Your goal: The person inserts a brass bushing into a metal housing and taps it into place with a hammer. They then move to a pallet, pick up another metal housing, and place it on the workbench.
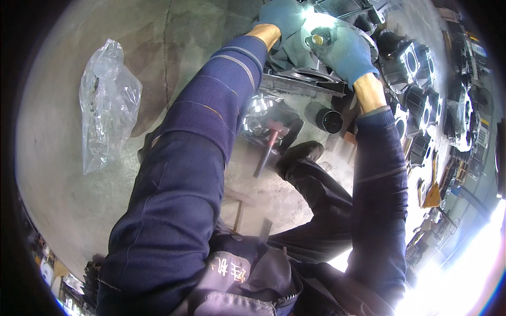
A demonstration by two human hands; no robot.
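Note:
Both hands wear blue gloves and reach to the top of the view, over a grey cast-metal housing (298, 52). My left hand (284, 21) lies against the housing's upper left; glare hides its fingertips. At the housing's right side, my right hand (348, 52) is bent with its fingers curled in. A small round brass-coloured piece (317, 39) shows at its fingers. Bright light washes out that spot, so what the fingers grip is unclear. The housing's flanged lower end sits above a dark metal edge (303, 84).
A hammer (270, 145) with a reddish head lies on the floor, beside a plastic-wrapped bundle (258, 113) and a black cylinder (328, 119). Clear plastic bag (108, 105) at left. Several dark flanged castings (411, 63) stand in rows at right. My bent leg (321, 184) is below.

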